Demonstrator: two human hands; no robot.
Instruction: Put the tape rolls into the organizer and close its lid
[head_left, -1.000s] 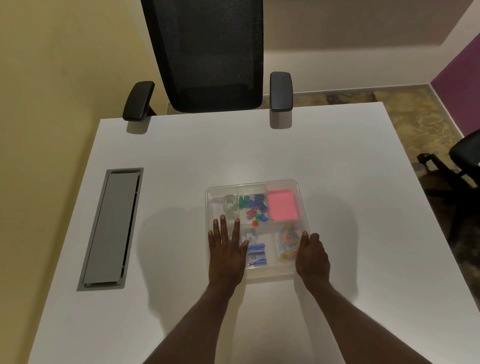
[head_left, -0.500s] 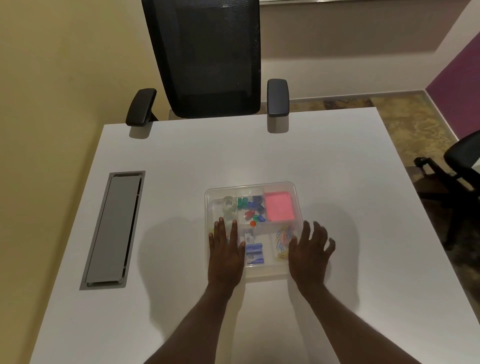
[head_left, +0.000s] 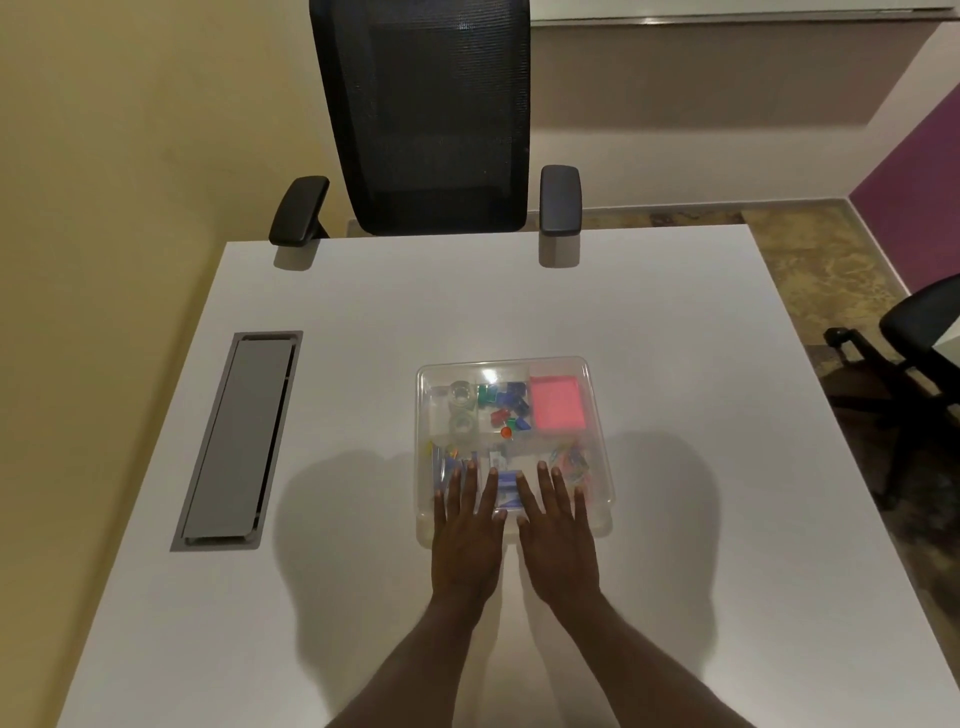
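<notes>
While the left hand (head_left: 466, 540) stays flat, the open right hand (head_left: 558, 540) has moved onto the organizer's lid (head_left: 511, 410).

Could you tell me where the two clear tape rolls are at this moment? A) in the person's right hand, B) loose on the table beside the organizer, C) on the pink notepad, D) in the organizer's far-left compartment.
D: both tape rolls sit one behind the other in the far-left compartment of the organizer.

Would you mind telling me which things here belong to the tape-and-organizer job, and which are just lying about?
Part of the job:
- organizer, clear lid on
- two tape rolls inside, far-left compartment
- left hand and right hand, flat on the lid

Just lying about:
- black mesh chair
- grey cable hatch in the table
</notes>
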